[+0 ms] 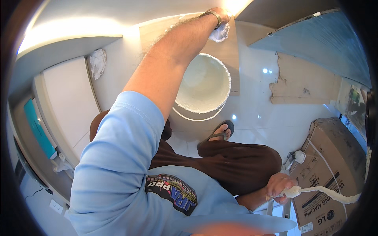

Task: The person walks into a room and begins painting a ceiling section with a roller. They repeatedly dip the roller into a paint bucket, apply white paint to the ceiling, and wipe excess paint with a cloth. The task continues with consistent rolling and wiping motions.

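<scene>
My left arm stretches up past a white bucket [227, 80], whose rim is crusted with a white coating; pale, paint-like stuff lies inside it. At the far end of that arm, my left hand [221, 15] is closed by a brightly lit wall edge, gripping a crumpled white wad [219, 34], cloth or plastic, I cannot tell which. Its fingers are partly lost behind the hand. Low on the right, beside my knee, my right hand [282, 186] wraps around the thick end of a white-crusted handle [292, 192]. A thin curved rod runs from it to the right, and its far end is hidden.
Flat cardboard [233, 63] lies under the bucket, with a torn cardboard piece [303, 84] to the right. A large carton [323, 169] stands at lower right. A plastic-covered panel [319, 43] juts in above. White crumpled material [97, 63] lies beside the shelving on the left.
</scene>
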### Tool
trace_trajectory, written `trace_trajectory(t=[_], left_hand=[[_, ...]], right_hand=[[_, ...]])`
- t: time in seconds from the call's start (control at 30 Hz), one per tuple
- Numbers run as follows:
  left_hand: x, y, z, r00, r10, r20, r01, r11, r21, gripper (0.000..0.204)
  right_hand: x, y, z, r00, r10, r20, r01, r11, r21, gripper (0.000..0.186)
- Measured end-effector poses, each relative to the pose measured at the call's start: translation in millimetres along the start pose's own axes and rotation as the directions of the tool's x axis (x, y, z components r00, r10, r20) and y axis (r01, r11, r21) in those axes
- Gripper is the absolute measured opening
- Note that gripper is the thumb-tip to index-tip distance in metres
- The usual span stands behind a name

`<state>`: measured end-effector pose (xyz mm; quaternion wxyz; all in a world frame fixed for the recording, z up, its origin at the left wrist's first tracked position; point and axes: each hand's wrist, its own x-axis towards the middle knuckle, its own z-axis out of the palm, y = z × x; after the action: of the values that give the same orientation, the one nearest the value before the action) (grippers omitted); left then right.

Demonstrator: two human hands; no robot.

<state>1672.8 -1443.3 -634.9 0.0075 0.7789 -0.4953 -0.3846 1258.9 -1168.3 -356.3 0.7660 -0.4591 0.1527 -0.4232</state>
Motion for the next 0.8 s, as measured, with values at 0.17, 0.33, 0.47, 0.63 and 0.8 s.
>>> trace_trajectory(t=[0.17, 0.33, 0.47, 0.63, 0.8], left_hand=[[13, -9, 13, 0.998, -0.052, -0.04, 0.051, 0.998, -0.026, 0.041], [9, -8, 10, 0.998, -0.058, -0.02, 0.056, 0.996, -0.071, 0.042], [4, 1, 7, 0.988, -0.155, 0.002, 0.153, 0.97, -0.187, 0.042], [43, 3, 27, 0.993, -0.111, 0.026, 0.114, 0.974, -0.197, 0.04], [103, -10, 66, 0.99, 0.077, -0.119, -0.094, 0.986, -0.141, 0.037]], right_hand=[[2, 1, 6, 0.982, -0.054, -0.182, 0.058, 0.998, 0.02, 0.043], [8, 5, 4, 0.965, -0.081, -0.251, 0.098, 0.994, 0.054, 0.042], [11, 4, 0, 0.962, -0.076, -0.263, 0.084, 0.996, 0.022, 0.042], [9, 2, -6, 0.958, -0.066, -0.278, 0.074, 0.997, 0.021, 0.042], [8, -1, -8, 0.954, -0.066, -0.291, 0.079, 0.996, 0.032, 0.043]])
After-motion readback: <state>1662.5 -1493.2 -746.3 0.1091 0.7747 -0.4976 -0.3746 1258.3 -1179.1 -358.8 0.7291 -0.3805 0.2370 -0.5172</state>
